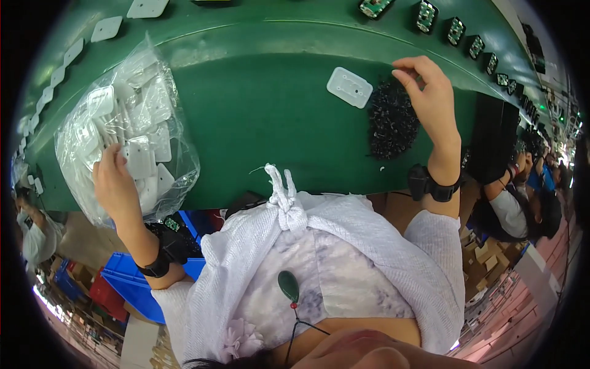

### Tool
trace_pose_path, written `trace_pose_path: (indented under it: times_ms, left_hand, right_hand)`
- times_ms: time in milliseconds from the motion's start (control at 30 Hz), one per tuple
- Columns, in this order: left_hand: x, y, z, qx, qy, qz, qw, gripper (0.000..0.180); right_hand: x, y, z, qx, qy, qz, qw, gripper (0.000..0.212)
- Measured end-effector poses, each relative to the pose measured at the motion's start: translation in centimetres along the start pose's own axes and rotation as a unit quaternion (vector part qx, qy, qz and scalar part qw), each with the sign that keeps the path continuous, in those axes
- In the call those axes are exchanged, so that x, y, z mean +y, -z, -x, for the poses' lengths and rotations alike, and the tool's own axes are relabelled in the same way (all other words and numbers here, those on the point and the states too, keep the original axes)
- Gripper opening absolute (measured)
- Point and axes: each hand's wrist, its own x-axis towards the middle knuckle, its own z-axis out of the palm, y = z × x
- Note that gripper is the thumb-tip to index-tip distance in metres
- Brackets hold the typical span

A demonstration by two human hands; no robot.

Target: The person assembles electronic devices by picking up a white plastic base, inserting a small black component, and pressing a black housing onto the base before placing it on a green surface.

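Observation:
My left hand [115, 184] reaches into a clear plastic bag [184, 160] on the left of the green table. Its fingers are closed at the edge of a white plastic cover [140, 158], among several similar rounded rectangular covers. On the right, my right hand [430, 98] is raised over a pile of small black parts [390, 123], too fine to name. Its thumb and forefinger come together in a pinch; anything between them is too small to make out. A single white cover [350, 87] with small holes lies flat just left of the pile.
A row of white covers [106, 29] runs along the far left, and black housings with green circuit boards [426, 16] line the far right. A black box [491, 132] stands right of my arm. Blue bins [132, 286] sit below the table; other people work at both sides.

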Motion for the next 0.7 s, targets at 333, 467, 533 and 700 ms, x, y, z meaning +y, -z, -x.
trace_pose_path:
  times_ms: [333, 467, 533, 700]
  left_hand:
    - [1.7, -0.8, 1.0, -0.089, 0.029, -0.051, 0.994, 0.042]
    - [2.5, 0.3, 0.7, -0.148, 0.048, 0.026, 0.987, 0.038]
    - [2.2, 0.1, 0.5, -0.151, 0.047, 0.042, 0.986, 0.037]
    - [1.3, 0.0, 1.1, -0.160, 0.052, 0.121, 0.978, 0.031]
  right_hand:
    - [-0.8, -3.8, 1.2, 0.038, 0.085, 0.027, 0.995, 0.013]
    - [-0.5, -3.4, 1.3, -0.012, 0.053, 0.023, 0.998, 0.008]
    - [-0.4, -3.2, 1.5, -0.029, 0.040, 0.021, 0.999, 0.008]
    - [-0.7, -3.9, 1.6, -0.018, 0.028, 0.048, 0.998, 0.008]
